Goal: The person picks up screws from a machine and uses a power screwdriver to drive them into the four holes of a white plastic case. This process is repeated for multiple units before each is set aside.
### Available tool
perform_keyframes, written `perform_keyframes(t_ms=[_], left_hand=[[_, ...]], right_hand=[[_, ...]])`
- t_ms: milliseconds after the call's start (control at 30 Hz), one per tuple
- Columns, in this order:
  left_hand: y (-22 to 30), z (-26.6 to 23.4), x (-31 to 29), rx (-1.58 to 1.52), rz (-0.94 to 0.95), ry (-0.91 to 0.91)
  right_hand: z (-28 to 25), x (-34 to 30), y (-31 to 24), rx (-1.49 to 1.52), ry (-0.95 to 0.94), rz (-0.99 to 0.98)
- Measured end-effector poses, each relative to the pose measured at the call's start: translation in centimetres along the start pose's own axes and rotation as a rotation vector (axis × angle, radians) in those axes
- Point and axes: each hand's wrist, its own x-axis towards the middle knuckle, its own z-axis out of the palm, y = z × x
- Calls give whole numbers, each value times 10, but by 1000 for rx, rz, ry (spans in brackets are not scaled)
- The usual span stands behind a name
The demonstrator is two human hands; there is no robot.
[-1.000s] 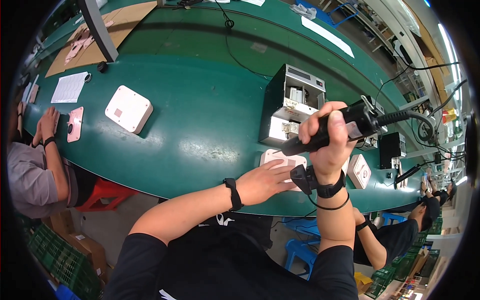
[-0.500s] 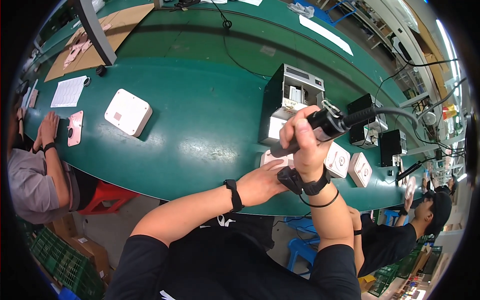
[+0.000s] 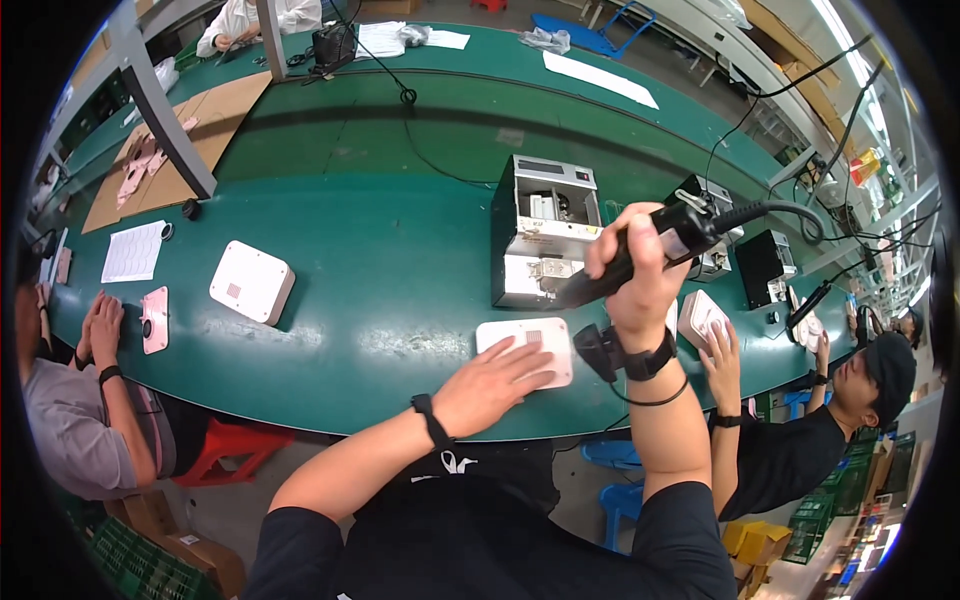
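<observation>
Green and long, the table [image 3: 400, 240] runs across the workshop, with flattened cardboard [image 3: 225, 112] at its far left side and a person at either end of the near edge. Close to that near edge lies a white casing [image 3: 556, 347] with rounded corners and a small grille, just in front of a black-and-silver machine [image 3: 545, 222]. The wearer's left hand [image 3: 488, 388] rests palm down across the casing, fingers loosely spread over its near part. The right hand [image 3: 642, 268] is closed around a black electric screwdriver [image 3: 597, 285], raised with its nose slanting down to the left and its cable trailing off to the right; its tip is too indistinct to place. Another white box [image 3: 252, 282] sits well apart on the left, near a pink plate [image 3: 155, 320] and a printed sheet [image 3: 132, 252]. On the right, a co-worker's hand [image 3: 722, 365] touches a further pale casing [image 3: 700, 315].
</observation>
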Motion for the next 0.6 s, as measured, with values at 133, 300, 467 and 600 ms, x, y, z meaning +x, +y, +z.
perform_keyframes(t_ms=[133,300,467,600], left_hand=[[-5,-33,-20,37,-176,5],[-21,-34,-25,-82,-324,16],[-39,-43,-28,-164,-357,36],[-46,-51,-31,-191,-420,23]], right_hand=[[-7,13,-1,-68,29,-91],[-9,21,12,-119,40,-56],[-5,19,6,-185,-6,62],[-12,-7,-10,-77,-32,152]])
